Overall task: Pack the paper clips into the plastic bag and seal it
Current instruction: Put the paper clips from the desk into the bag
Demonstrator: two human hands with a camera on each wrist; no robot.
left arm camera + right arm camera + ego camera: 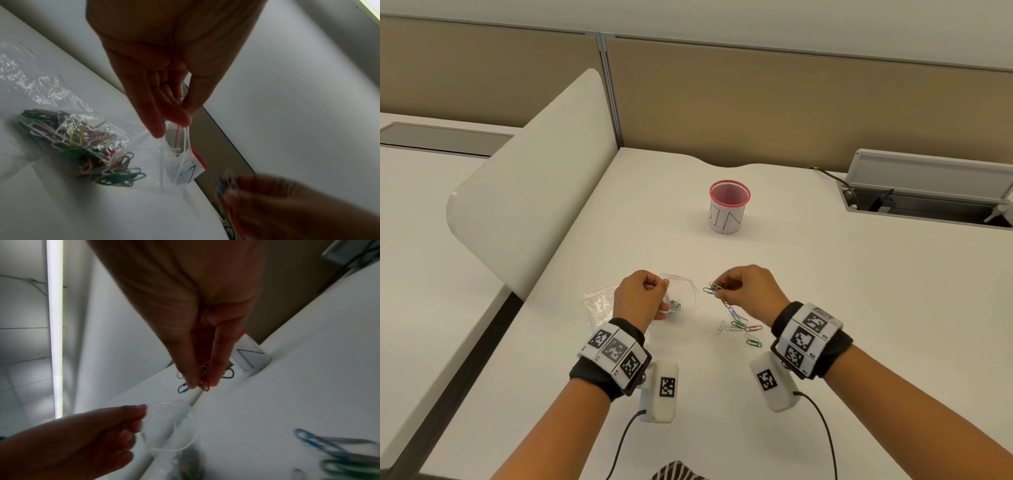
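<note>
My left hand (645, 291) pinches the upper rim of a clear plastic zip bag (686, 291) with a red seal line and holds its mouth open above the white desk (825, 291). Several coloured paper clips (82, 146) lie in the bag's bottom. My right hand (739, 286) pinches a bunch of paper clips (714, 289) just right of the bag's mouth, and a chain of clips (729, 308) dangles from it. In the right wrist view the thumb and a finger squeeze a red clip (204, 382). More loose clips (744, 330) lie on the desk under the right hand.
A pink mesh cup (729, 207) with a white paper label stands farther back on the desk. A crumpled clear bag (599, 301) lies left of my left hand. A curved white divider (534, 164) borders the desk's left side, and a cable tray (928, 195) sits at back right.
</note>
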